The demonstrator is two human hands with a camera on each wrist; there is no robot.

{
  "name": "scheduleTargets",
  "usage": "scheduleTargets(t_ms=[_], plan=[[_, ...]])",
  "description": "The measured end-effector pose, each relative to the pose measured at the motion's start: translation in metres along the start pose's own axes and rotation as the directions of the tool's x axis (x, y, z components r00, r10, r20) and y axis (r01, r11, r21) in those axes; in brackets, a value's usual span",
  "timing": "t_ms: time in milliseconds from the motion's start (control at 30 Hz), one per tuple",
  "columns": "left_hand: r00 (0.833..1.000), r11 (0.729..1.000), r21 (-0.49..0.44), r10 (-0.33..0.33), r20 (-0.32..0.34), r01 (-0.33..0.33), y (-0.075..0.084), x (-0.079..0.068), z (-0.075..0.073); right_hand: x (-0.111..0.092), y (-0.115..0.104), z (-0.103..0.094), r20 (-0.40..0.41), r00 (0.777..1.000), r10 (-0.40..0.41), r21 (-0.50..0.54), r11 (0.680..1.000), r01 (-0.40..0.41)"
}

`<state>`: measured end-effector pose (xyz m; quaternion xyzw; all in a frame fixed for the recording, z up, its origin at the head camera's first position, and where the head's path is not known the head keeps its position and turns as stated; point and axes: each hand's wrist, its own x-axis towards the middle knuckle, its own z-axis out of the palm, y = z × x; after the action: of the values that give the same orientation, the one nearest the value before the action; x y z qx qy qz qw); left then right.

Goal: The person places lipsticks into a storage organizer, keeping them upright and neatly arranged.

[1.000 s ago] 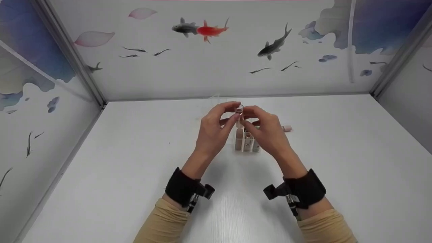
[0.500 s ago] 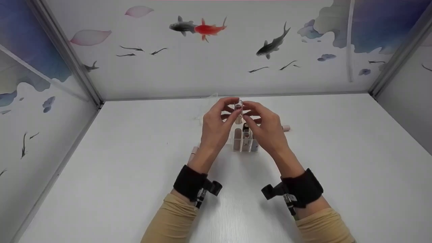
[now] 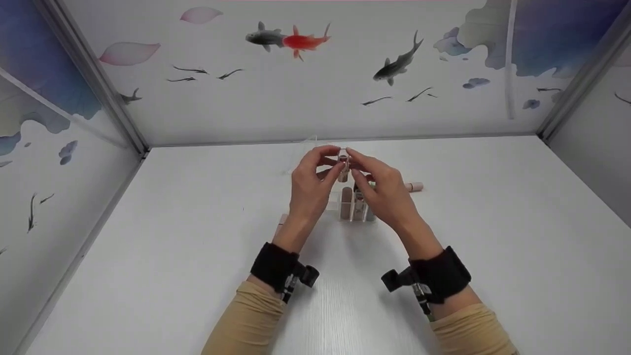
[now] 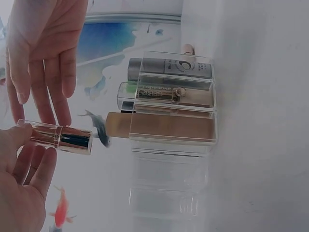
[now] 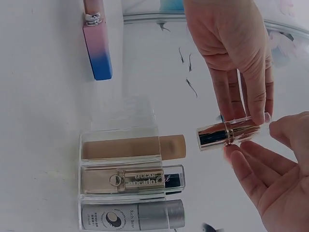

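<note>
My left hand (image 3: 311, 180) pinches a gold lipstick (image 4: 75, 140) with a clear cap, thumb on one side and fingers on the other. It is held up above the table, dark shiny base downward. My right hand (image 3: 389, 190) is close beside it, its index fingertip by the top of the cap and its thumb lower down; in the right wrist view its fingers (image 5: 251, 176) are spread loosely. Below stands a clear lipstick holder (image 4: 212, 104) with a brown tube (image 4: 164, 126), a gold lettered tube (image 5: 142, 179) and a grey tube (image 5: 154, 214) upright in it.
A pink tube (image 3: 415, 187) lies right of the holder, partly behind my right hand. Beside my left forearm is another pink tube (image 3: 282, 222), shading to blue in the right wrist view. The patterned back wall (image 3: 315, 108) borders the white table (image 3: 197, 207).
The lipstick has shifted slightly left with my left hand. Both hands held close around it earlier; now my right thumb and fingers are looser beside it.
</note>
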<state>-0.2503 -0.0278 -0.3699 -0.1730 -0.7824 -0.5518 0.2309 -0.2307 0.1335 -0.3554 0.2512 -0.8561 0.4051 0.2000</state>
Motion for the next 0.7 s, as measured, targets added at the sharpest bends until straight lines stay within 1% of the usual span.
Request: scheduleTargets(t_ms=[100, 267, 433, 533, 700], plan=[[1.0, 1.0, 0.014, -0.016, 0.007, 0.015, -0.003, -0.002, 0.004, 0.0, 0.003, 0.0, 0.004, 1.0, -0.008, -0.001, 1.0, 0.008], [1.0, 0.999, 0.043, -0.012, 0.027, 0.01, -0.006, -0.004, 0.007, -0.001, 0.007, 0.0, -0.004, 1.0, -0.002, -0.015, 1.0, 0.002], [0.997, 0.998, 0.067, -0.025, 0.074, 0.02, -0.008, -0.006, 0.008, -0.001, 0.009, 0.0, 0.006, 0.998, 0.062, -0.048, 0.997, -0.061], [0.995, 0.997, 0.074, -0.035, 0.095, 0.028, -0.009, -0.006, 0.009, -0.001, 0.011, 0.001, 0.024, 0.994, 0.105, -0.06, 0.993, -0.103], [0.992, 0.992, 0.116, -0.058, 0.115, 0.045, -0.01, -0.006, 0.008, -0.001, 0.013, 0.002, 0.069, 0.986, 0.149, -0.089, 0.986, -0.143]])
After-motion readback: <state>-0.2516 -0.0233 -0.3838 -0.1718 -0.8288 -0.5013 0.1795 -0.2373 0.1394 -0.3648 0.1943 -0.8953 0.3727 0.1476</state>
